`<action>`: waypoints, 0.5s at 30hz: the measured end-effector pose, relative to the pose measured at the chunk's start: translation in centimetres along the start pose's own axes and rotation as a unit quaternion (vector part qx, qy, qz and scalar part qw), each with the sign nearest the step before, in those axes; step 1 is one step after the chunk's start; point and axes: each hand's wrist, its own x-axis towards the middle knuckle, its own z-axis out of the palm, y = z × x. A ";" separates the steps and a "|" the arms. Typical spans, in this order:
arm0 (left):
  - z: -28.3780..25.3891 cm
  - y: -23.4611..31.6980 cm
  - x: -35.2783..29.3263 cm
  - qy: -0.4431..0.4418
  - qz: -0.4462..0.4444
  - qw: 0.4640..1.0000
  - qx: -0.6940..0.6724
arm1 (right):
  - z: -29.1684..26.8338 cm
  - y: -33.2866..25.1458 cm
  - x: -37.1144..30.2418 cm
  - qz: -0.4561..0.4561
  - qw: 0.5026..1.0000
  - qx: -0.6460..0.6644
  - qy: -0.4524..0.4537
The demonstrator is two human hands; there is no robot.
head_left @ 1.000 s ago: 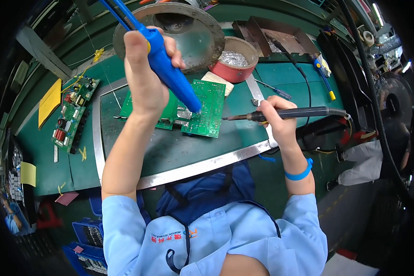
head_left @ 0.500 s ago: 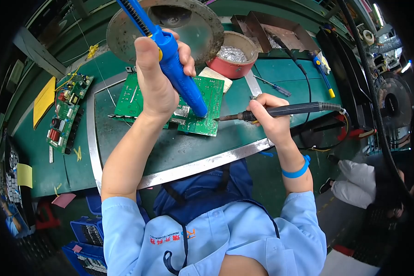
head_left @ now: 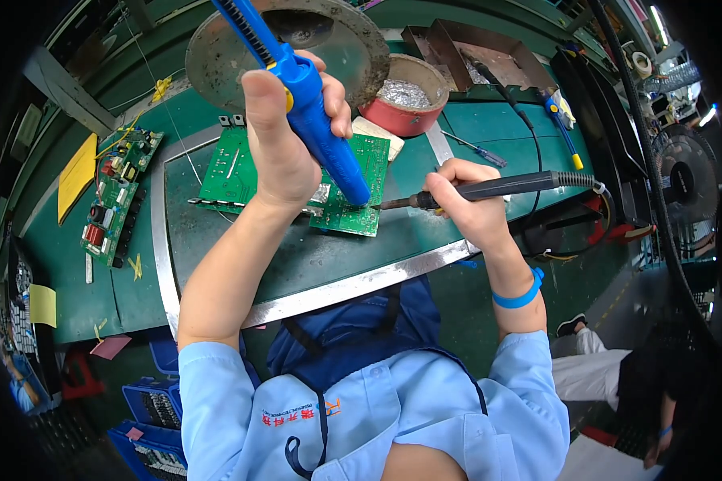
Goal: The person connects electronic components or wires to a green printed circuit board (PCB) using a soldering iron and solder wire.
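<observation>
My left hand (head_left: 283,156) is closed around a blue solder sucker (head_left: 322,138), tilted so its lower end meets the green circuit board (head_left: 363,164) near the board's right side. My right hand (head_left: 472,210) grips a black-handled soldering iron (head_left: 509,187). The iron's tip points left and reaches the board right beside the sucker's end. The board lies on the green bench mat, partly covered by my left hand and wrist; shiny metal patches show near its middle.
A second populated circuit board (head_left: 120,196) and a yellow sheet (head_left: 78,178) lie at left. Behind are a red bowl (head_left: 401,122) of silvery material, a fume hood (head_left: 225,56), and a metal tray (head_left: 489,52). A screwdriver (head_left: 481,151) lies at right. A person (head_left: 610,373) is at far right.
My left hand and the solder sucker have shifted slightly right, its lower end now closer to the iron's tip. The iron has moved very little. The person at right has moved.
</observation>
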 end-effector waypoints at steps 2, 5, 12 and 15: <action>0.1 -0.1 0.0 0.008 0.006 1.000 -0.008 | 0.0 -0.2 0.1 -0.004 1.000 -0.020 -0.011; 0.1 -0.3 0.0 0.000 0.008 1.000 0.006 | -0.2 -0.2 0.2 -0.025 0.998 -0.047 -0.041; 0.3 -0.4 -0.1 0.000 0.009 1.000 0.011 | -0.4 -0.3 0.2 -0.026 0.995 -0.066 -0.064; 0.4 -0.5 -0.2 -0.006 0.010 1.000 0.016 | -0.2 -0.3 0.1 -0.010 0.998 -0.038 -0.038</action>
